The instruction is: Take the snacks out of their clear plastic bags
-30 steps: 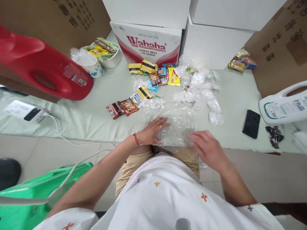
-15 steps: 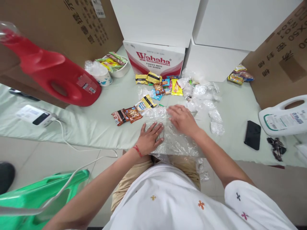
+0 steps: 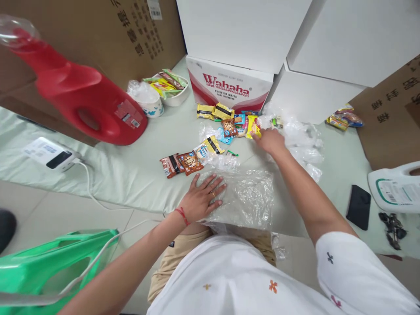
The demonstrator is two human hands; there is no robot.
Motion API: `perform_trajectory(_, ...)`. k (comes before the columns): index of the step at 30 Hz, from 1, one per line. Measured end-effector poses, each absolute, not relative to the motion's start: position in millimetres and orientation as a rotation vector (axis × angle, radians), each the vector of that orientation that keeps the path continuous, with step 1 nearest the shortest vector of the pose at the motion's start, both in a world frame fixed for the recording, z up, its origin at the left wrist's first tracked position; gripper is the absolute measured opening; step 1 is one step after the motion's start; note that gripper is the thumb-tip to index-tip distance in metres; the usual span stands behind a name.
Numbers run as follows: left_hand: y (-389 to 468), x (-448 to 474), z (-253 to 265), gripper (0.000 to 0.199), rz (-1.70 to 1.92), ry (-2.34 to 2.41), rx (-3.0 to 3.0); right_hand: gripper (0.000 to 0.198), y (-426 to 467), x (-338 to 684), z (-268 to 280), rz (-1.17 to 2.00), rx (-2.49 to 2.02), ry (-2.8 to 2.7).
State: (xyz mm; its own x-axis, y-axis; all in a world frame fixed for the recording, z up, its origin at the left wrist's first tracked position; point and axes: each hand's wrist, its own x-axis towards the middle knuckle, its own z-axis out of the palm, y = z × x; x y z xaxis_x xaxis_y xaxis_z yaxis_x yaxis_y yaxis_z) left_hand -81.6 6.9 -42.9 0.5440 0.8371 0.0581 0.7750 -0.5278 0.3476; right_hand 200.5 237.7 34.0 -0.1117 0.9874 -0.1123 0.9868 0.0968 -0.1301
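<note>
- L hand [image 3: 203, 199]: palm down, fingers spread, nothing gripped; pressing on the L part of the clear plastic bag [image 3: 251, 197].
- Bag: lies flat & wrinkled at the front edge of the table [image 3: 131, 170], mostly just R of L hand, nearer the wearer than R hand.
- R hand [image 3: 271, 141]: reaching fwd beyond the bag, well apart from L hand; fingertips at the lower R corner of the yellow snack packet [image 3: 252, 126]. Can't tell if they're closed on it.
- Yellow packet: far side of the bag, at R end of a small snack cluster, in front of the Wahaha box [image 3: 226, 85].
- Crumpled clear plastic [image 3: 303, 133]: heaped just R of R hand, partly behind the forearm.
- Brown cookie packs [image 3: 190, 163]: two, overlapping, a bit beyond L hand's fingertips; a yellow-&-white pack [image 3: 208, 148] sits next to them.
- Far L: red jug [image 3: 98, 105], w/ a paper cup [image 3: 152, 105] near its base.
- Far R: black phone [image 3: 359, 208], w/ keys [image 3: 393, 229] beside it, both well away from the hands.
</note>
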Motion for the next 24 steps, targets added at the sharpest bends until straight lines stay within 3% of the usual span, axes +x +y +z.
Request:
perform_trajectory(4,3,-77,-41,0.057,0.3,1.365,2.513,0.09,268,148,14,0.296,-2.319,-2.033)
perform_trajectory(9,1,-72,-41,0.056,0.328,1.374,2.495,0.072,251,168,9,0.242,-2.232,-2.049)
perform_trajectory(14,1,-74,-41,0.056,0.348,1.361,2.468,0.072,183,228,43,0.143,-1.783,-2.293)
perform_trajectory(19,1,-74,-42,0.057,0.373,1.348,2.459,0.077,90,249,76,0.465,-1.305,-2.423)
perform_trajectory(24,1,-73,-42,0.059,0.407,1.341,2.45,0.075,38,232,41,0.701,-1.215,-2.689)
